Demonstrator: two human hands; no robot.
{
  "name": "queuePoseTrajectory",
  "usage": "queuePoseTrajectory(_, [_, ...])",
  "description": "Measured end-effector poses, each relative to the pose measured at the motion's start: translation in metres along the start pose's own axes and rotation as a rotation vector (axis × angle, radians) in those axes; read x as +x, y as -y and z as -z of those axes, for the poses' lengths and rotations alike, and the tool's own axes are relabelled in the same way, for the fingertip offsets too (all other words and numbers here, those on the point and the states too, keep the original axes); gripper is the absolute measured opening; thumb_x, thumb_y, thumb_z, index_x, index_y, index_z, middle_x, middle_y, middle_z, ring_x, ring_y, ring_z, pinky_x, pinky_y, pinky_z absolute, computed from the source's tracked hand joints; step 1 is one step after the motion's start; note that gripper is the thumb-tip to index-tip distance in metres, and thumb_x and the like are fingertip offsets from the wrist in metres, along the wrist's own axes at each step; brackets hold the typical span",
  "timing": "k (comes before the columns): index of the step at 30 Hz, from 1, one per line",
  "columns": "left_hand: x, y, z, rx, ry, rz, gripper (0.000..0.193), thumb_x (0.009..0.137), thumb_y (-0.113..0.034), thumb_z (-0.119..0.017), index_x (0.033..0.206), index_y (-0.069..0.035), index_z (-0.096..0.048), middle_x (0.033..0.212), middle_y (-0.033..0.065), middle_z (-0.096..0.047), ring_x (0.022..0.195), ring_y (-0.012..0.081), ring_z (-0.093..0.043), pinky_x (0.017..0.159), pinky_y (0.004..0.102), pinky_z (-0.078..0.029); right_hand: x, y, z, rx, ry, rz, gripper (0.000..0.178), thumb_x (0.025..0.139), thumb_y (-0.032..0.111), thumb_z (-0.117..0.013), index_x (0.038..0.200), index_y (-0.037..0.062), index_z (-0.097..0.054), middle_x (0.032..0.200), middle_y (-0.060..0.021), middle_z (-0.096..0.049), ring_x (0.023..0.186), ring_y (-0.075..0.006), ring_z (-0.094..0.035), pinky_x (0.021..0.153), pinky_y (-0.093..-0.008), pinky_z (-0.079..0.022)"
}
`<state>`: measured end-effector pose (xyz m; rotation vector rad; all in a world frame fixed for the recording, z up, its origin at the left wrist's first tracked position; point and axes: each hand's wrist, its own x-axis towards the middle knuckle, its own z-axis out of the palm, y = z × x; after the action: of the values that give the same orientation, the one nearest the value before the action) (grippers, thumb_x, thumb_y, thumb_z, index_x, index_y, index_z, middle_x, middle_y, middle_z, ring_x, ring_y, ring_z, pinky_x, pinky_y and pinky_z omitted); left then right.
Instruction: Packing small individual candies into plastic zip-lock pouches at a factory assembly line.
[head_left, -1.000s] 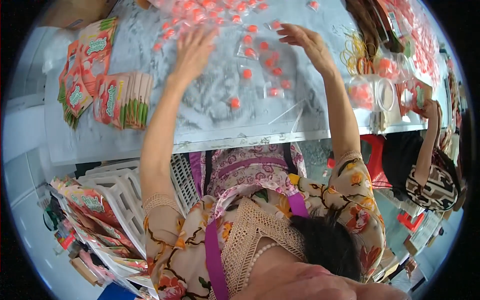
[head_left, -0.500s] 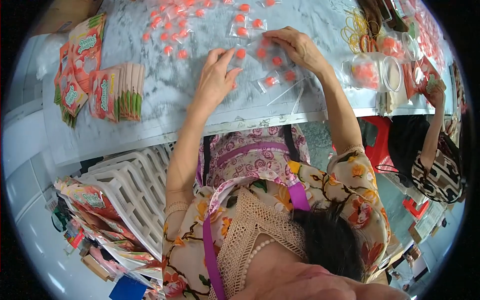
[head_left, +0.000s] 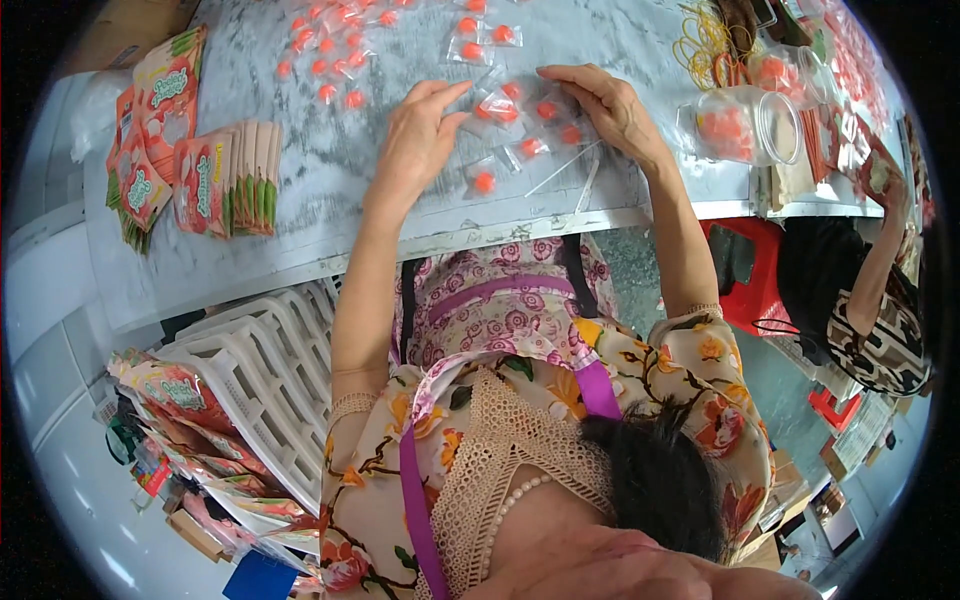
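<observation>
Small clear packets, each with a round orange-red candy, lie in a loose cluster (head_left: 505, 106) on the table between my hands. My left hand (head_left: 420, 130) hovers just left of this cluster, its fingers stretched and the thumb apart, with nothing in it. On the other side is my right hand (head_left: 612, 112), fingers extended and slightly curved beside a candy packet (head_left: 547, 110); whether it touches that packet is unclear. A single candy packet (head_left: 484, 182) sits nearer the table edge. Two thin white strips (head_left: 560, 170) lie below my right hand.
Stacked printed red pouches (head_left: 228, 180) stand at the left. More candy packets (head_left: 340, 45) are spread at the far side. On the right are a clear jar (head_left: 745, 127) of candies, yellow rubber bands (head_left: 702, 50) and a co-worker's arm (head_left: 880, 230). White plastic crates (head_left: 250, 370) stand below the table.
Both hands have drawn slightly apart. A packet that lay by my left fingertips is now against the cluster, and the lone packet near the edge has come out from beside my left thumb.
</observation>
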<state>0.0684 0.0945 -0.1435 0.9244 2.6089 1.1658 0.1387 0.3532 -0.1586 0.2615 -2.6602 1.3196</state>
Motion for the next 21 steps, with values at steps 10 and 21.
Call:
queuePoseTrajectory(10, [0.01, -0.019, -0.026, -0.007, -0.014, -0.034, 0.031, 0.08, -0.008, -0.071, 0.108, 0.003, -0.066, 0.1, 0.0188, -0.064, 0.08, 0.0325, -0.063, 0.074, 0.0364, -0.05, 0.019, 0.0, -0.009, 0.099, 0.139, 0.053, 0.031, 0.092, 0.004, -0.052, 0.12, 0.0101, -0.064, 0.103, -0.0099, -0.066, 0.089, -0.0199, -0.062, 0.08, -0.0305, -0.05])
queuePoseTrajectory(21, [0.005, -0.034, -0.028, -0.096, -0.055, -0.056, 0.037, 0.077, -0.007, -0.072, 0.112, 0.003, -0.063, 0.095, 0.0196, -0.062, 0.086, 0.0364, -0.062, 0.079, 0.0415, -0.049, 0.006, -0.018, 0.015, 0.175, 0.061, -0.039, 0.031, 0.096, 0.003, -0.045, 0.121, 0.0079, -0.063, 0.115, -0.0057, -0.065, 0.1, -0.0174, -0.061, 0.088, -0.0294, -0.048])
